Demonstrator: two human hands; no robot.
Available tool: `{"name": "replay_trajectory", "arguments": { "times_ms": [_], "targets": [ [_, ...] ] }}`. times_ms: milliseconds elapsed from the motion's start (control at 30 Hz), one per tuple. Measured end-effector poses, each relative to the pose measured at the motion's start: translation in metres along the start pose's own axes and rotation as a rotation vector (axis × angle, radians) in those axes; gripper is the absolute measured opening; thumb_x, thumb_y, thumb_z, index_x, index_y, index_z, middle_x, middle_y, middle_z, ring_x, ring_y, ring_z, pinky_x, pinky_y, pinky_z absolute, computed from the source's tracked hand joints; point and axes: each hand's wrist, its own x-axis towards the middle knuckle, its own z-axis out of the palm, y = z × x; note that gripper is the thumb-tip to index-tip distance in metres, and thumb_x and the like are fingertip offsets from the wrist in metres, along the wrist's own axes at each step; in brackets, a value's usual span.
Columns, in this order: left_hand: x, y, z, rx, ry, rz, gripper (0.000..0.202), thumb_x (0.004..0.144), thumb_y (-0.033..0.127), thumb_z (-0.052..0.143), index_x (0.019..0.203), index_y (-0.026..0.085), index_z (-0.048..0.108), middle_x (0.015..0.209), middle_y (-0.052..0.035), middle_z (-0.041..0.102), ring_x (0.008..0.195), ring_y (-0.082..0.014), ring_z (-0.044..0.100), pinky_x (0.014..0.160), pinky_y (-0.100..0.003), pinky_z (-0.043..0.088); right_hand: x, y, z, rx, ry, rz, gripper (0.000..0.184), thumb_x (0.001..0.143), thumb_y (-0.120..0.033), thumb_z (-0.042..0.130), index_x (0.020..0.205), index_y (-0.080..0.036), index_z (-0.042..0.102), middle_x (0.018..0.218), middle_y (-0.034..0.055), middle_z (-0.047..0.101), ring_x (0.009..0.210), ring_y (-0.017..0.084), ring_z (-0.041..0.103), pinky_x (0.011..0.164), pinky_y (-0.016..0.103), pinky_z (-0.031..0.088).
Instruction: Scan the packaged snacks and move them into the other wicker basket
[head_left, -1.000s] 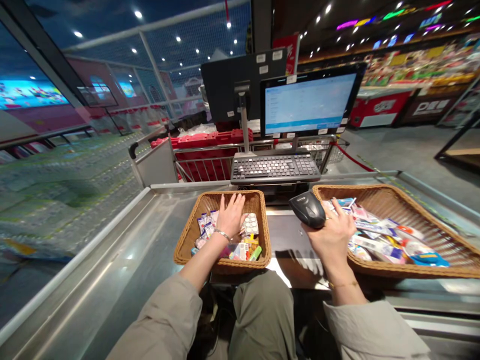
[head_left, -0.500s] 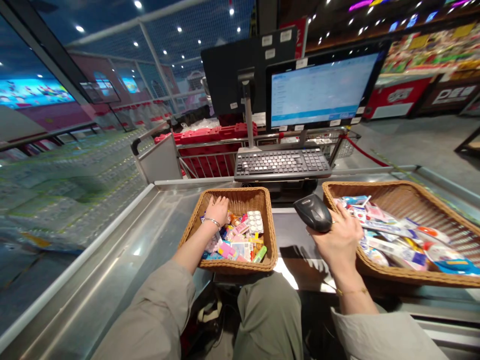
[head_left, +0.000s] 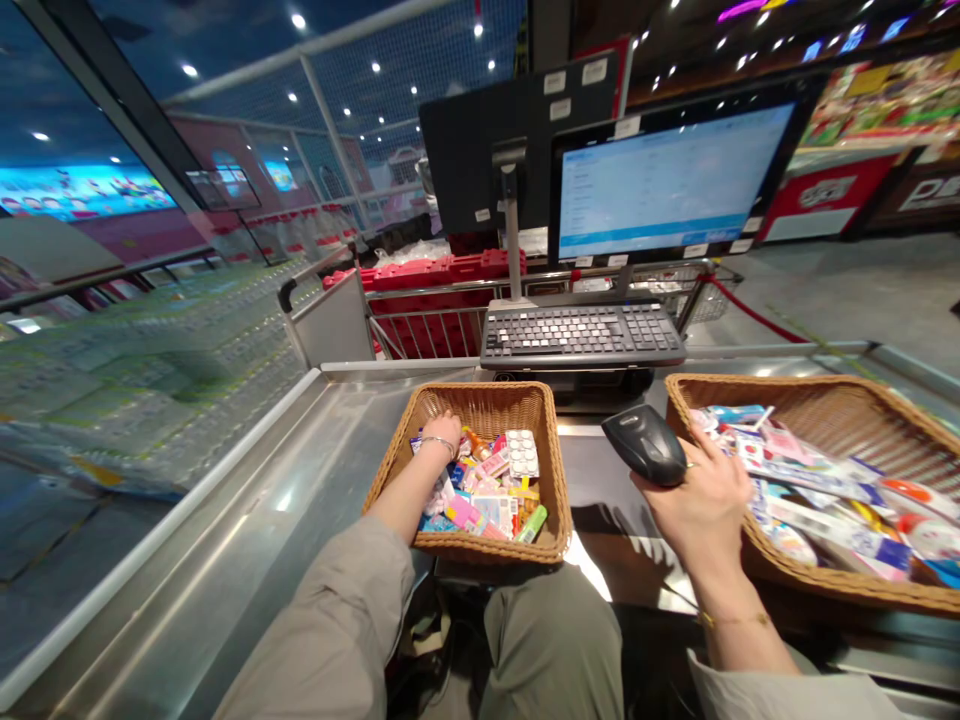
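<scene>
My left hand (head_left: pixel 444 430) reaches down inside the left wicker basket (head_left: pixel 562 490), at its back left. Its fingers curl among small packaged goods; the fingertips and whatever they pinch are hidden. Around it lie a white blister-like pack (head_left: pixel 522 453), a pink packet (head_left: pixel 465 513) and a green tube-shaped pack (head_left: pixel 532 524). My right hand (head_left: pixel 705 500) is closed around a black barcode scanner (head_left: pixel 645 443), whose head points left towards that basket. The scanner is held above the counter, between the two baskets.
A larger wicker basket (head_left: pixel 847 392) of packaged goods stands at the right. Behind the baskets are a keyboard (head_left: pixel 581 332) and a lit monitor (head_left: pixel 675 185). The metal counter (head_left: pixel 292 500) runs along the left, beside stacked bottle packs (head_left: pixel 150 380). Farther back is a trolley (head_left: pixel 427 320).
The view has shifted slightly, moving everything a little right and down. My left hand has sunk lower into the basket with its fingers bent down. My right hand keeps hold of the scanner.
</scene>
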Motion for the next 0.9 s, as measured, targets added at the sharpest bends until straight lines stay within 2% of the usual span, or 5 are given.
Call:
{"name": "replay_trajectory", "arguments": {
  "times_ms": [200,367,533,700,900],
  "targets": [
    [-0.007,0.006,-0.009,-0.059,-0.024,-0.051,0.031,0.098,0.031,0.058,0.123,0.014,0.057,0.111,-0.0199,0.073,0.108,-0.0308,0.073,0.095,-0.043,0.053,-0.001,0.000,0.001,-0.022,0.019,-0.046,0.025,0.084,-0.041,0.060,0.091,-0.019,0.068,0.103,0.0123,0.077,0.126,0.038,0.061,0.106,0.059,0.039],
    [-0.012,0.013,-0.024,-0.127,0.055,-0.053,0.033,0.092,0.037,0.067,0.119,0.019,0.059,0.124,-0.0159,0.068,0.108,-0.0311,0.072,0.088,-0.040,0.055,-0.002,0.001,0.001,-0.030,0.022,-0.061,0.025,0.084,-0.041,0.061,0.090,-0.019,0.069,0.103,0.0126,0.077,0.125,0.038,0.062,0.106,0.060,0.039],
    [-0.015,0.028,-0.036,-0.218,0.137,-0.088,0.029,0.096,0.048,0.060,0.115,0.026,0.062,0.124,-0.0084,0.067,0.107,-0.0268,0.071,0.087,-0.036,0.054,-0.003,0.001,0.001,-0.018,0.015,-0.032,0.026,0.083,-0.042,0.062,0.093,-0.020,0.069,0.103,0.0114,0.077,0.126,0.037,0.061,0.109,0.060,0.037],
    [-0.016,0.049,-0.025,-0.292,0.116,-0.138,0.031,0.100,0.050,0.054,0.108,0.024,0.067,0.117,-0.0092,0.071,0.101,-0.0232,0.072,0.083,-0.032,0.054,-0.003,0.001,-0.001,-0.002,0.021,-0.013,0.028,0.083,-0.044,0.061,0.094,-0.020,0.069,0.104,0.0120,0.077,0.126,0.037,0.061,0.109,0.061,0.036],
    [-0.012,0.050,-0.007,-0.290,-0.015,-0.014,0.020,0.089,0.036,0.074,0.106,0.026,0.077,0.114,-0.0049,0.077,0.105,-0.0193,0.072,0.087,-0.024,0.054,-0.003,0.003,-0.003,0.009,0.009,-0.009,0.028,0.082,-0.044,0.060,0.095,-0.020,0.069,0.107,0.0119,0.077,0.126,0.036,0.059,0.110,0.062,0.034]
  ]
}}
